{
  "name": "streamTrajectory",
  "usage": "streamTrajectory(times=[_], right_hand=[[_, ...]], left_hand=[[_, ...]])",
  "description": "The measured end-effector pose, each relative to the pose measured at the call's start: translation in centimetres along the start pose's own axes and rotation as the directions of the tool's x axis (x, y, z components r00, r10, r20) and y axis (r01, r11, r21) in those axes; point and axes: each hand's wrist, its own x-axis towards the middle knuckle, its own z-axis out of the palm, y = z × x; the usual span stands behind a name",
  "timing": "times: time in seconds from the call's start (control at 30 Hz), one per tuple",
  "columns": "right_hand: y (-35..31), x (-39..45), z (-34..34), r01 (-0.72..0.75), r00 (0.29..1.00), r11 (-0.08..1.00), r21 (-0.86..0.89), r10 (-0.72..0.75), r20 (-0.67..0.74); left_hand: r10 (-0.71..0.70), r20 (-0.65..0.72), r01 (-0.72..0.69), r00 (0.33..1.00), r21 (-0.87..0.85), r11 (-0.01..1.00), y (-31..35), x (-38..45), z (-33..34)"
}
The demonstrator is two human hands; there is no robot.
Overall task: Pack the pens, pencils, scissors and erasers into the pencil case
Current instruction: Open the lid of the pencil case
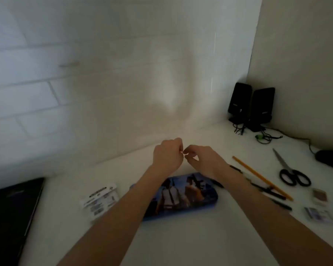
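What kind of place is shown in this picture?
Probably a home desk in a room corner: two small black speakers with cables stand by the wall, a dark laptop lies left, and stationery like scissors lies around.

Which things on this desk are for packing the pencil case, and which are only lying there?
For the job: pencil case, yellow pencil, black pens, scissors, erasers.

Lying about: speakers, laptop, white packet, cables.

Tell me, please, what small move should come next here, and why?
Probably bring both hands, left and right, down to open the pencil case: it looks closed, and the scissors, yellow pencil and pens lie outside it on the desk.
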Motion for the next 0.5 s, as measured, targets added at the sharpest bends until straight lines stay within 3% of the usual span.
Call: streamTrajectory(times=[0.13, 0.33, 0.43, 0.5], right_hand=[[-0.9, -3.6, 2.0, 0.062, 0.998, 0.985, -0.161, -0.06, 0.022], [-2.7, -9.3, 2.0, -0.021, 0.997, 0.983, -0.18, 0.007, -0.077], [-3.8, -12.7, 1.7, -0.013, 0.996, 0.96, -0.28, -0.013, -0.09], [-4.3, -14.6, 1.4, 0.024, 0.996, 0.918, -0.396, -0.057, -0.072]], left_hand=[[0.047, -0.104, -0.051, 0.993, -0.037, 0.998, -1.7, -4.4, -0.7], [0.041, 0.053, -0.049, 0.998, 0.156, 0.987, -2.8, -11.3, -1.3], [-0.043, 0.032, 0.04, 0.999, 0.101, 0.994, -3.3, -13.8, -1.1], [0.005, 0.057, -0.008, 0.998, 0.038, 0.999, -3.6, -14.8, -1.0]])
